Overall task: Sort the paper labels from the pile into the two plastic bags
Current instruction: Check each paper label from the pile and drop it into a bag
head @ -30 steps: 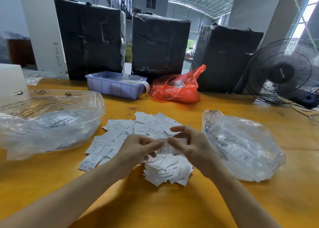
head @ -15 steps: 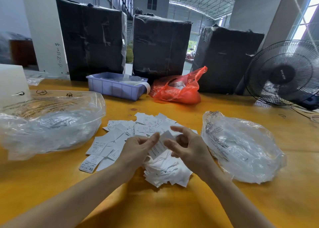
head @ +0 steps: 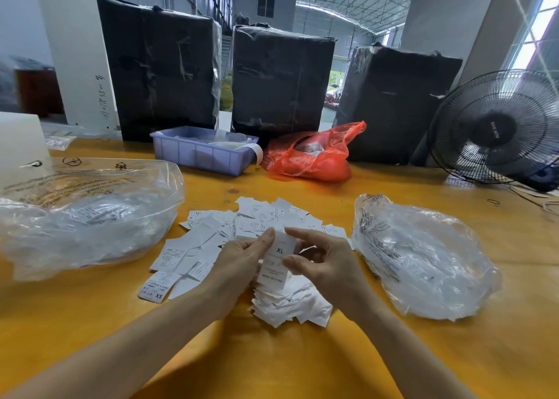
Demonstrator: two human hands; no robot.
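Where hands [head: 290, 265] pinch: thin rectangular paper label [head: 276, 261].

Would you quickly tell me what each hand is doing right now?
Left hand: pinching the XL label.
Right hand: also pinching the XL label.

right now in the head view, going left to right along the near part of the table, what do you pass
large clear plastic bag → loose labels with the XS one → left hand → XL label → right hand → smaller clear plastic bag
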